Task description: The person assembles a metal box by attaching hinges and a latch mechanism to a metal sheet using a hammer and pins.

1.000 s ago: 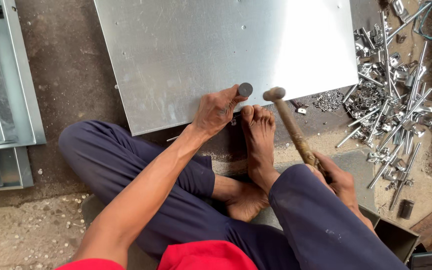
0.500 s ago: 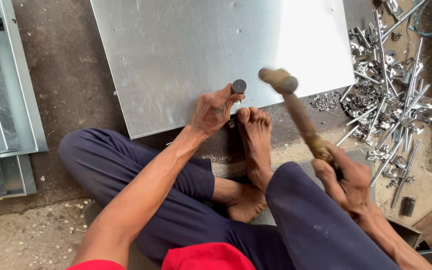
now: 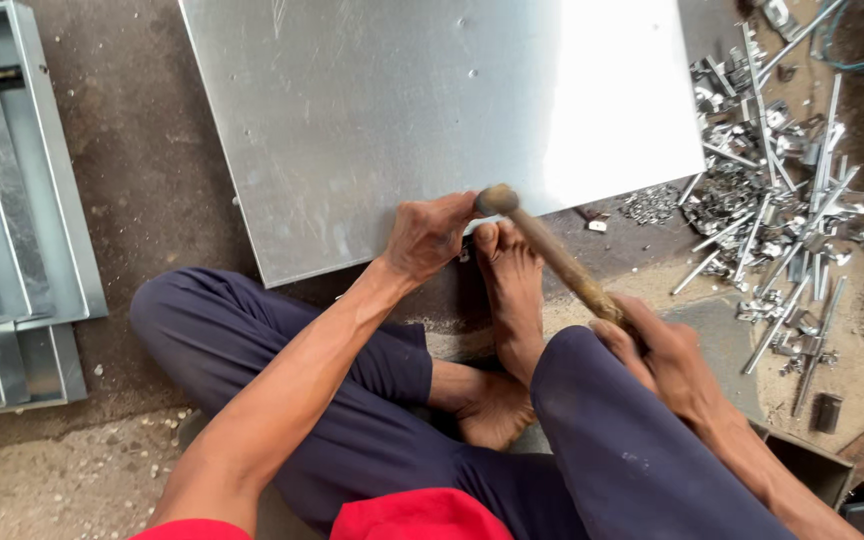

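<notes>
Closest to the camera sits a patch of red cloth [image 3: 417, 518], and past it the person's dark blue trousers [image 3: 372, 420] cover both bent legs. A bare foot [image 3: 512, 290] stretches forward from between the knees, its toes touching the near edge of a large metal sheet [image 3: 402, 110] that lies flat on the ground. The right hand [image 3: 657, 350] rests just beyond the right knee with its fingers wrapped tightly around the lower end of a wooden-handled hammer [image 3: 552, 255]; the handle slants up and to the left, and the hammer's head is down at the sheet's near edge, right above the toes. The left hand [image 3: 430, 235] lies on that same edge just beside the hammer head, fingers curled and pinched together toward the spot under the head; whatever they grip is hidden there, so I cannot tell what it is. To the right of the sheet, on the sandy floor, lies a heap of shiny scrap [image 3: 772, 180], made up of thin rods, brackets and small cut pieces. At the far left, well apart from the hands, a stack of grey metal frames [image 3: 12, 220] lies on the concrete floor [image 3: 142, 170].
</notes>
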